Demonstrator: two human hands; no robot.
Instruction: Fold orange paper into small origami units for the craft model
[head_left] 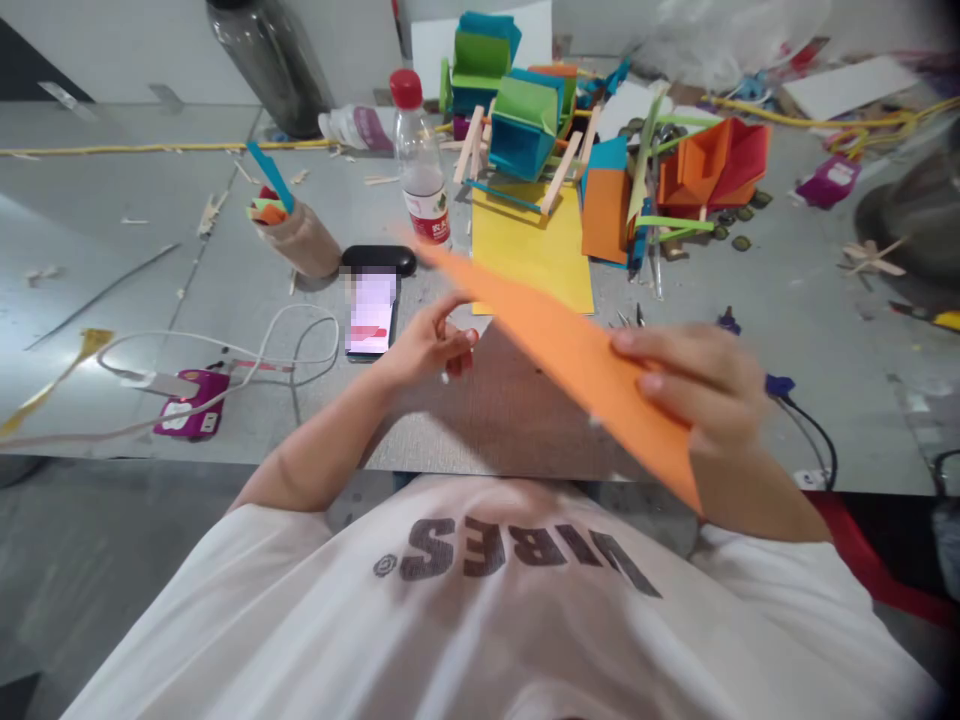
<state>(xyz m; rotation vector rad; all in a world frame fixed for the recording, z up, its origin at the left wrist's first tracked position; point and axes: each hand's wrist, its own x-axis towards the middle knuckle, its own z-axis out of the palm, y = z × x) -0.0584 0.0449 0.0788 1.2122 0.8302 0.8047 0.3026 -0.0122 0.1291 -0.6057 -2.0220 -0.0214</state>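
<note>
A sheet of orange paper (577, 345) is pinched along its edge by my right hand (705, 390), lifted and slanting above the table, with its far end blurred. My left hand (431, 345) hovers at the other side of the sheet, index finger reaching out and the other fingers loosely bent, apparently holding nothing. Beyond that hand lies yellow paper (532, 245), partly covered by the orange sheet. Folded models of green and blue paper (525, 120) with wooden sticks stand on and behind the yellow paper.
A red-capped bottle (421, 165), a phone (373, 310) and a cup of paper strips (300, 235) stand left of the yellow paper. A cable (262, 340) loops to a purple box (191, 402). An orange-red paper model (716, 170) sits at right, near a dark container (911, 220).
</note>
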